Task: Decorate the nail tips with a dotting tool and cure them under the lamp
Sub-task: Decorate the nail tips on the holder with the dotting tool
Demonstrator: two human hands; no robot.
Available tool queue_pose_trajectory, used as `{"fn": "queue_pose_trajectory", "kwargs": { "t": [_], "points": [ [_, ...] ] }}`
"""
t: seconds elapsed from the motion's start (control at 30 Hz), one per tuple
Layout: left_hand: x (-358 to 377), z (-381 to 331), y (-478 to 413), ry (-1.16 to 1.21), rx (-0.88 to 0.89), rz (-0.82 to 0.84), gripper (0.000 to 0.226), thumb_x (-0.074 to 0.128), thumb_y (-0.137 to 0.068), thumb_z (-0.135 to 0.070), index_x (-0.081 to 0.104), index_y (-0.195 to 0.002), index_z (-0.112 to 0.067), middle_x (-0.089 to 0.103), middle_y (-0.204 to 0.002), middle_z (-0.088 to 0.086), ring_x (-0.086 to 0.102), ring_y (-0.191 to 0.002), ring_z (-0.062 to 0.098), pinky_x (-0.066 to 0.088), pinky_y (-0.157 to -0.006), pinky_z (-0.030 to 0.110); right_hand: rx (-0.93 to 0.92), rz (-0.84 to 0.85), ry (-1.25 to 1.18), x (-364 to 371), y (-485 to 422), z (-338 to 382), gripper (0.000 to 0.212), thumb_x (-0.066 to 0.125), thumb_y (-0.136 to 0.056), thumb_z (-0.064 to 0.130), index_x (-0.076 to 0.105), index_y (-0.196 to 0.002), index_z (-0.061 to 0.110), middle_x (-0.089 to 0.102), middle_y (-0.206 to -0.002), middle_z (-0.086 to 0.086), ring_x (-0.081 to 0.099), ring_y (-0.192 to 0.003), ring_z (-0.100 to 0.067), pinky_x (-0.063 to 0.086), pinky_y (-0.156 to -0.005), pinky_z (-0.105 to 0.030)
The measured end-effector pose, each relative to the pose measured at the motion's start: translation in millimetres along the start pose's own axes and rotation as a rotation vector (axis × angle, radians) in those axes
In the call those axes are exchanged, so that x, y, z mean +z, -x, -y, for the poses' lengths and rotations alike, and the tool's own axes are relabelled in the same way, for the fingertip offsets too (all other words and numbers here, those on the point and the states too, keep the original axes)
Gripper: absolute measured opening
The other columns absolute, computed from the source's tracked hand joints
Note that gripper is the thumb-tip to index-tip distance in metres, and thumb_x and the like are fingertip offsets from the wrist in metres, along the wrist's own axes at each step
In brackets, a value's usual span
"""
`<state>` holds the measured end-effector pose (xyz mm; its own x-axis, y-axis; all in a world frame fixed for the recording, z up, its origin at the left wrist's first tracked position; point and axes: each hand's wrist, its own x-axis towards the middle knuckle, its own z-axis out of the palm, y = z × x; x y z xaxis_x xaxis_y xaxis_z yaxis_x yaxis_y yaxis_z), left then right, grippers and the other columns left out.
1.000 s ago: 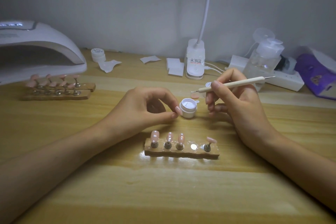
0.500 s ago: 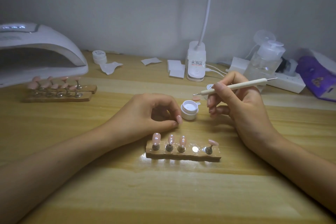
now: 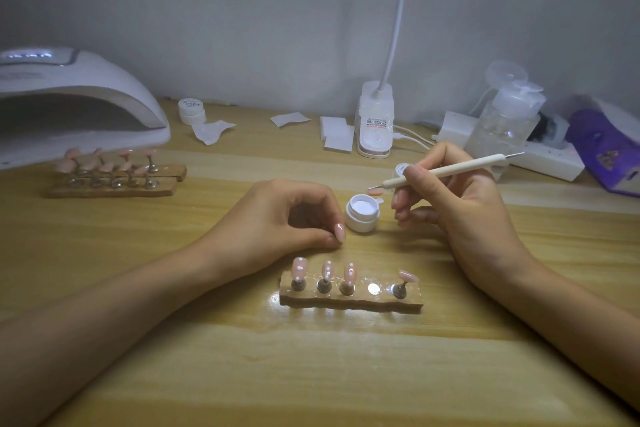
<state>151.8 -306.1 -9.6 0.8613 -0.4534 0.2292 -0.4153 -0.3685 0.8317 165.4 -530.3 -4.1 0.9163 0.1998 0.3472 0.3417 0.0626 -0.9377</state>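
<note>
A wooden holder (image 3: 349, 302) lies in front of me with pink nail tips on metal pegs. Its three left tips (image 3: 327, 270) carry white dots, the right tip (image 3: 408, 276) looks plain, and one peg spot is bare. Behind it stands an open jar of white gel (image 3: 363, 217). My right hand (image 3: 460, 215) grips the white dotting tool (image 3: 446, 170), whose tip hovers by a loose pink nail tip (image 3: 374, 189) behind the jar. My left hand (image 3: 284, 218) rests on the table left of the jar, fingers loosely curled, nothing visible in it. The white curing lamp (image 3: 79, 107) sits far left.
Two more holders with pink tips (image 3: 114, 173) lie in front of the lamp. Along the wall are a closed jar (image 3: 191, 110), paper wipes (image 3: 336, 137), a desk lamp base (image 3: 375, 121), a pump bottle (image 3: 505, 121), a power strip (image 3: 550, 159) and a purple pack (image 3: 606, 152).
My left hand has drawn back from the jar and settled lower, closer to the holder. The right hand and tool have barely moved.
</note>
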Motion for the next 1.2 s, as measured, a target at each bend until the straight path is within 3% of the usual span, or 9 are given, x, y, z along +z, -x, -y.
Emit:
{"fn": "queue_pose_trajectory", "kwargs": {
  "t": [0.2,0.5,1.2],
  "points": [
    [0,1,0,-0.019,-0.002,-0.015,0.014,0.077,-0.080,-0.003,0.073,-0.078,-0.015,0.075,-0.079,-0.007,0.069,-0.076,0.001,0.046,-0.071,0.009,-0.040,0.009,-0.041,2,4,7,0.016,0.066,-0.088,0.024,0.056,-0.078,0.018,0.068,-0.068,-0.006,0.066,-0.062,-0.018,0.053,-0.054,-0.025],
    [1,2,0,-0.012,0.013,-0.002,0.014,0.077,-0.080,-0.002,0.073,-0.079,-0.015,0.074,-0.079,-0.008,0.068,-0.073,0.000,0.046,-0.070,0.007,0.147,0.155,-0.125,15,12,9,0.019,0.061,-0.085,0.021,0.060,-0.067,0.025,0.066,-0.070,-0.012,0.063,-0.060,-0.016,0.054,-0.055,-0.027],
    [1,1,0,-0.016,0.007,0.001,0.011,0.076,-0.080,-0.002,0.072,-0.083,-0.012,0.076,-0.082,-0.006,0.072,-0.082,0.007,0.053,-0.079,0.015,0.168,0.198,-0.052,17,11,5,0.018,0.063,-0.088,0.016,0.059,-0.071,0.020,0.068,-0.071,-0.012,0.064,-0.063,-0.016,0.055,-0.057,-0.026]
  ]
}}
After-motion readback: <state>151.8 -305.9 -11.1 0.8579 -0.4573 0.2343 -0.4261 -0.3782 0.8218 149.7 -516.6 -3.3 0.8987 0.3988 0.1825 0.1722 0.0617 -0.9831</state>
